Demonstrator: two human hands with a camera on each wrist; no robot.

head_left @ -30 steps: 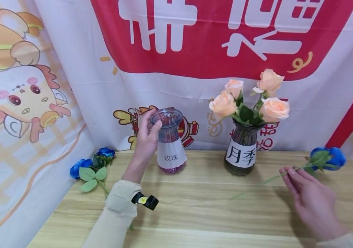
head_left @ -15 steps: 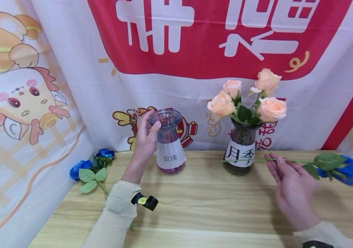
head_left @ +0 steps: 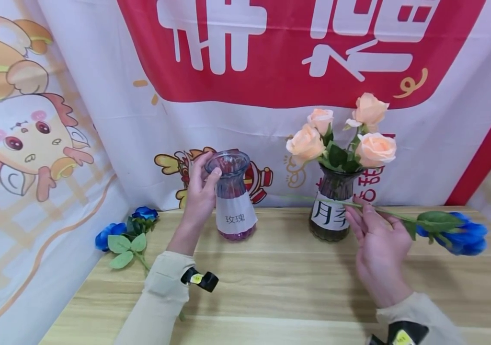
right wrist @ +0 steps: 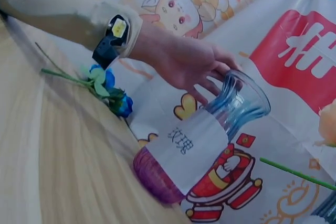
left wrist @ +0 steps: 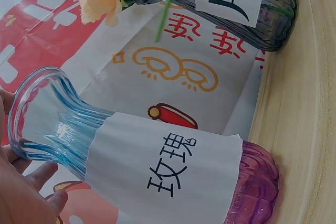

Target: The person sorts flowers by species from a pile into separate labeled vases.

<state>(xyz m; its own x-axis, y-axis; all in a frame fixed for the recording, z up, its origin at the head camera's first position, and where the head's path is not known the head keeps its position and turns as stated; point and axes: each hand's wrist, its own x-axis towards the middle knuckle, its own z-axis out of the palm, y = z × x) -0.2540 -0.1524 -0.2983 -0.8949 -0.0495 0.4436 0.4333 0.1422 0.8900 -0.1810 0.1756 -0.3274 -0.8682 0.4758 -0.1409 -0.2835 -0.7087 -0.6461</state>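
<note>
My left hand [head_left: 199,196] grips the rim of a glass vase [head_left: 235,218], blue above and purple at its base, with a white paper label. The vase stands upright with nothing in its mouth. In the left wrist view, the fingers [left wrist: 44,174] curve beside its neck. My right hand [head_left: 383,254] pinches the stem of a blue rose [head_left: 456,235]. The rose lies sideways in the air, bloom to the right, its stem passing in front of the dark vase [head_left: 329,232]. The bare stem end [right wrist: 294,171] points toward the blue vase in the right wrist view.
Several peach roses [head_left: 376,149] stand in the dark labelled vase. Blue roses [head_left: 111,235] with green leaves lie at the left of the wooden table [head_left: 271,292]. A printed cloth [head_left: 267,120] hangs right behind the vases.
My right hand has moved left with the blue rose. The stem has swung from slanting down to nearly level, slightly raised at its left end. My left hand stays on the vase.
</note>
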